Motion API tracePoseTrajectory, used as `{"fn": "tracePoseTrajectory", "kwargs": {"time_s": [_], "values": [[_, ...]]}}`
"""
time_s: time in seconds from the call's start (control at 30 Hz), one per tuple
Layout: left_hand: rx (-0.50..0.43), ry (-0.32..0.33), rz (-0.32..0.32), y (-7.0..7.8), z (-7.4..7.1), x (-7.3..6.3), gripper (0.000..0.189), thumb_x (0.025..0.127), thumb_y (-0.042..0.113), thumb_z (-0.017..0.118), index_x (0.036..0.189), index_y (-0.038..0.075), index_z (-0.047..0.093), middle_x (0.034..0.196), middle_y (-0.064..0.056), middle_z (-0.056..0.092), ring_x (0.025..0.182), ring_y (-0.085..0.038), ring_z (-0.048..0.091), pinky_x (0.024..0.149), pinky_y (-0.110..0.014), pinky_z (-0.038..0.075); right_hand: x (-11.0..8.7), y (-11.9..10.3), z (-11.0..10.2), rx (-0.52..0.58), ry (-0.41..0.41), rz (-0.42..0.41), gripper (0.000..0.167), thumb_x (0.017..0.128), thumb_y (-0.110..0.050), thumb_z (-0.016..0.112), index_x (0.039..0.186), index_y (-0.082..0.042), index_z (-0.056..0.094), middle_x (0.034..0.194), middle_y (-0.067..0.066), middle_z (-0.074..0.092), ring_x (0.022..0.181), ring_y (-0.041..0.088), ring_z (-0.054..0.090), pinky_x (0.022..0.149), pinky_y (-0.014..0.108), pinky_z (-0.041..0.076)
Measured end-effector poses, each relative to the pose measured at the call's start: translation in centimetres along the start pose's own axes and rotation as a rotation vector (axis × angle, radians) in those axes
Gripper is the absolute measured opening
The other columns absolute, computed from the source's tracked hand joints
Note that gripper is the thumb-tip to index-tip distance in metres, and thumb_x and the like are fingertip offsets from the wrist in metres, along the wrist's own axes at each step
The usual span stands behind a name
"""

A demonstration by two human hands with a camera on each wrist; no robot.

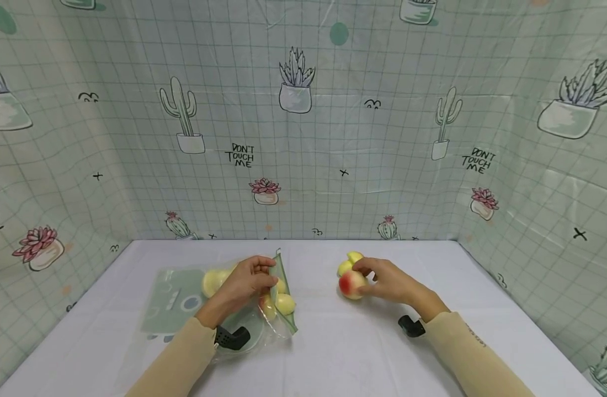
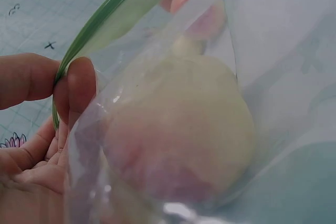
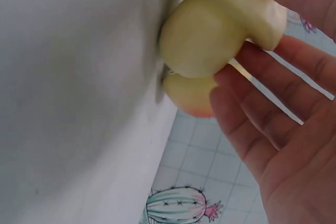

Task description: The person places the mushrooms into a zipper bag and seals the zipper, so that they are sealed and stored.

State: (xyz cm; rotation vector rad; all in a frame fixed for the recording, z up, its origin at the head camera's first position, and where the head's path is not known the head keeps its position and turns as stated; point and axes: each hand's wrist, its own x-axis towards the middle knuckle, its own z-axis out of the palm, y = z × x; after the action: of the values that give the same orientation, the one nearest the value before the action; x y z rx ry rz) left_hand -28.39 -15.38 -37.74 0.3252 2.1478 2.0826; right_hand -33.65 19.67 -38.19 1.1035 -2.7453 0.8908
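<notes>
My left hand pinches the green zip edge of a clear plastic bag between thumb and finger. Inside, a blurred pale fruit with a reddish side shows through the film in the left wrist view. A lemon shows at the bag's mouth, and a larger yellow fruit lies farther back in the bag. To the right, my right hand holds a red-and-cream peach at table height, thumb on the near side. Two small lemons lie just behind the peach.
A white cloth covers the table. Patterned curtain walls with printed cacti enclose the back and both sides. Black wrist devices are worn at both wrists. The flat part of the bag, printed green, spreads out at left.
</notes>
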Motion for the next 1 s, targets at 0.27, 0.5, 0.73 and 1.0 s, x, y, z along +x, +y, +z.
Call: {"fn": "tracePoseTrajectory", "kwargs": {"time_s": [0.27, 0.5, 0.73, 1.0], "values": [[-0.002, 0.000, -0.002, 0.1, -0.1, 0.0, 0.044, 0.082, -0.002, 0.065, 0.122, -0.009, 0.046, 0.091, -0.007, 0.047, 0.068, -0.015, 0.048, 0.059, -0.026, 0.045, 0.1, -0.9, 0.6, -0.034, -0.022, -0.004, 0.046, 0.078, -0.018, 0.076, 0.121, -0.014, 0.058, 0.106, -0.007, 0.059, 0.100, 0.015, 0.054, 0.083, 0.041, 0.046], [0.001, -0.002, -0.002, 0.2, -0.1, 0.0, 0.043, 0.083, -0.003, 0.065, 0.121, -0.008, 0.047, 0.091, -0.007, 0.047, 0.068, -0.015, 0.048, 0.058, -0.026, 0.046, 0.1, -1.2, 1.2, -0.049, -0.034, -0.018, 0.049, 0.077, -0.023, 0.078, 0.121, -0.019, 0.059, 0.103, -0.009, 0.057, 0.098, 0.014, 0.052, 0.087, 0.042, 0.044], [0.000, 0.004, 0.000, 0.2, -0.1, -0.1, 0.042, 0.083, -0.003, 0.065, 0.121, -0.007, 0.047, 0.092, -0.007, 0.046, 0.068, -0.015, 0.048, 0.058, -0.026, 0.046, 0.3, -1.3, 1.6, -0.050, -0.045, -0.042, 0.051, 0.075, -0.021, 0.080, 0.121, -0.019, 0.058, 0.106, -0.011, 0.058, 0.099, 0.011, 0.052, 0.089, 0.038, 0.043], [0.001, -0.012, 0.016, 0.1, -0.1, -0.1, 0.043, 0.083, -0.002, 0.064, 0.121, -0.008, 0.046, 0.092, -0.007, 0.045, 0.066, -0.015, 0.048, 0.056, -0.025, 0.046, 0.3, -1.8, 2.0, 0.004, -0.056, -0.060, 0.047, 0.076, -0.017, 0.077, 0.119, -0.017, 0.056, 0.108, -0.010, 0.059, 0.099, 0.011, 0.055, 0.085, 0.038, 0.048]]}}
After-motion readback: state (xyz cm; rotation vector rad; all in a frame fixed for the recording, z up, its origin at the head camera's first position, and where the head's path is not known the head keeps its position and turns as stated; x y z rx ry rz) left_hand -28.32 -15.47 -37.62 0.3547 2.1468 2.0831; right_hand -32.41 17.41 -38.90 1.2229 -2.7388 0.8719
